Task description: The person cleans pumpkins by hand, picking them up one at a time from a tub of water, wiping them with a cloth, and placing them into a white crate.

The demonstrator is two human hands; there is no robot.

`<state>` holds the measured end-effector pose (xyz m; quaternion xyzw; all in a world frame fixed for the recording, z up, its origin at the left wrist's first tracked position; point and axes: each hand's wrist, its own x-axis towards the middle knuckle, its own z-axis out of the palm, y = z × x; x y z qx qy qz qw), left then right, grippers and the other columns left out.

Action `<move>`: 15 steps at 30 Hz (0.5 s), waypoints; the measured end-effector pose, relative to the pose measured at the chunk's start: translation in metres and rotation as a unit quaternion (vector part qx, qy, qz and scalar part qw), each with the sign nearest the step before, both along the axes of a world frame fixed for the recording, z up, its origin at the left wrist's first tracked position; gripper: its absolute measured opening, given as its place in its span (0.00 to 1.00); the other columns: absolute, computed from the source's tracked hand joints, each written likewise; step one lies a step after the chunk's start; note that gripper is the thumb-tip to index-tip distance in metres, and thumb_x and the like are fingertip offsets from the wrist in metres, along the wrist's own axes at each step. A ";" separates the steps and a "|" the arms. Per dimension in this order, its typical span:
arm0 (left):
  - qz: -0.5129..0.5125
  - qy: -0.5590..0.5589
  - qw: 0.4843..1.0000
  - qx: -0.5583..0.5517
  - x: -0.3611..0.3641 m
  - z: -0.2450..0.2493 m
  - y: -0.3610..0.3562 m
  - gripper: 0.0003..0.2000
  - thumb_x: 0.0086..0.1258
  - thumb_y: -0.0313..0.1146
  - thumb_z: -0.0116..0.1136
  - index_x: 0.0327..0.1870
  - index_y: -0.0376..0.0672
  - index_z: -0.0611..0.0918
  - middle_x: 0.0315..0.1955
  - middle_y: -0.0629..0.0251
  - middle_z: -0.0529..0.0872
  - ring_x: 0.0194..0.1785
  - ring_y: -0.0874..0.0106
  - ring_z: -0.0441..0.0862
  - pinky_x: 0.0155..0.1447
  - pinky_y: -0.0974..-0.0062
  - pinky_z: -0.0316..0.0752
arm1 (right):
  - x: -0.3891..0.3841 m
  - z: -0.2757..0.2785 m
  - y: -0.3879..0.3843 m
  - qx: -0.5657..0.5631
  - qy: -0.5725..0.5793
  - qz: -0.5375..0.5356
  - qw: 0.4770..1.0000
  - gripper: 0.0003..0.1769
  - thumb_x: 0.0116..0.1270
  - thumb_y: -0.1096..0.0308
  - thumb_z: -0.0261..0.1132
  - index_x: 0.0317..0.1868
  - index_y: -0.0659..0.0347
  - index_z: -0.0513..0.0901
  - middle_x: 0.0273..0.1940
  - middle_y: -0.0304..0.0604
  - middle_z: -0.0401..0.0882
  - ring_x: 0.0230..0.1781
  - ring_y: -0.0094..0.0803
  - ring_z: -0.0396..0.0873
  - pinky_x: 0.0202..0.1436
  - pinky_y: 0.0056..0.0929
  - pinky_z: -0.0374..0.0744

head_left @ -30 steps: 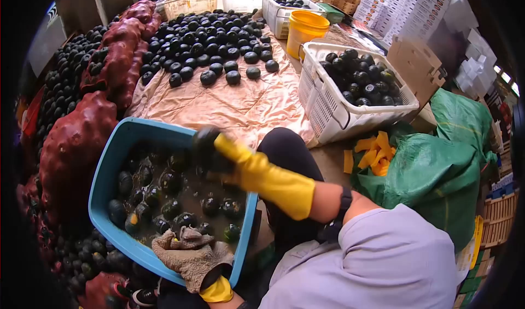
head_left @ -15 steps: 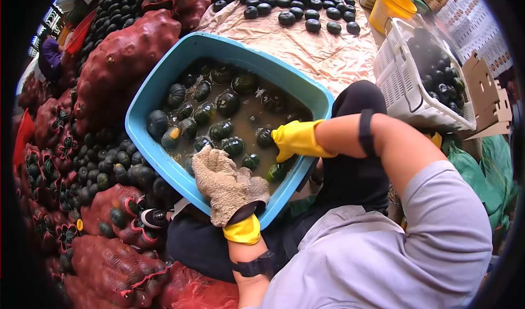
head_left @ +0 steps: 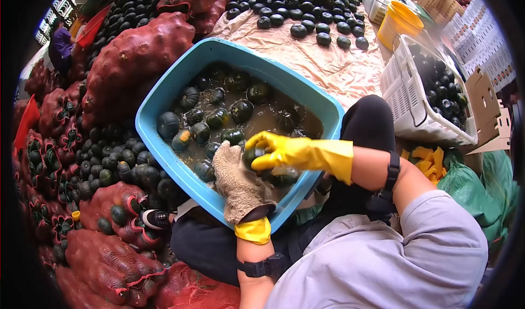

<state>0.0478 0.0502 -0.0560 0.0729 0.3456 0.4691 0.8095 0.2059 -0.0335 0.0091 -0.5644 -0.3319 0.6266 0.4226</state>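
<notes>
Right hand (head_left: pixel 276 151), yellow glove: fingers curled round one small squash (head_left: pixel 251 156) over the near end of the blue tub (head_left: pixel 164 98). Left hand (head_left: pixel 236 183), cloth glove: fingers together, pressed flat against it. About a dozen more squashes (head_left: pixel 241 110) sit in the murky water.

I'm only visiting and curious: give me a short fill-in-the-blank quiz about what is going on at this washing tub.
1. The right hand, in a ____ rubber glove, holds a small squash.
2. The left hand, in a fuzzy brown glove, touches that squash over a tub coloured ____.
3. The other squashes in the tub sit in murky brown ____.

Missing words: yellow; blue; water.
</notes>
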 end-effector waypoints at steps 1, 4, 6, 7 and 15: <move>-0.027 -0.051 0.998 0.014 0.001 -0.001 -0.003 0.06 0.84 0.33 0.59 0.53 0.43 0.82 0.43 0.63 0.85 0.49 0.68 0.83 0.60 0.67 0.80 | -0.019 -0.017 -0.002 0.077 -0.110 0.001 0.991 0.34 0.68 0.55 0.83 0.68 0.56 0.78 0.55 0.45 0.83 0.64 0.34 0.80 0.67 0.37 0.81; -0.103 -0.149 0.983 0.014 0.003 0.012 -0.018 0.07 0.80 0.33 0.63 0.51 0.42 0.81 0.43 0.62 0.84 0.51 0.65 0.84 0.62 0.63 0.80 | -0.036 -0.029 0.017 0.154 -0.285 -0.159 0.933 0.27 0.67 0.53 0.80 0.60 0.57 0.84 0.56 0.55 0.87 0.60 0.51 0.85 0.67 0.43 0.82; -0.140 -0.160 0.977 -0.027 0.007 0.053 -0.032 0.09 0.79 0.36 0.64 0.51 0.43 0.82 0.44 0.61 0.84 0.52 0.64 0.83 0.61 0.63 0.80 | -0.041 -0.045 0.039 0.147 -0.308 -0.331 0.880 0.25 0.69 0.56 0.76 0.61 0.58 0.84 0.57 0.57 0.87 0.62 0.55 0.84 0.69 0.47 0.81; -0.163 -0.172 0.970 -0.046 0.017 0.068 -0.035 0.10 0.78 0.38 0.65 0.50 0.43 0.82 0.44 0.61 0.84 0.52 0.64 0.83 0.61 0.63 0.80 | -0.048 -0.047 0.028 0.208 -0.321 -0.286 0.879 0.26 0.68 0.57 0.76 0.62 0.57 0.85 0.58 0.57 0.85 0.65 0.54 0.82 0.71 0.47 0.79; -0.231 -0.014 0.963 0.139 0.029 0.055 -0.041 0.18 0.90 0.46 0.50 0.68 0.45 0.80 0.61 0.57 0.85 0.61 0.62 0.84 0.68 0.63 0.80 | -0.046 -0.065 0.035 0.251 -0.366 -0.336 0.831 0.27 0.67 0.58 0.78 0.64 0.57 0.84 0.59 0.57 0.83 0.64 0.57 0.80 0.73 0.49 0.76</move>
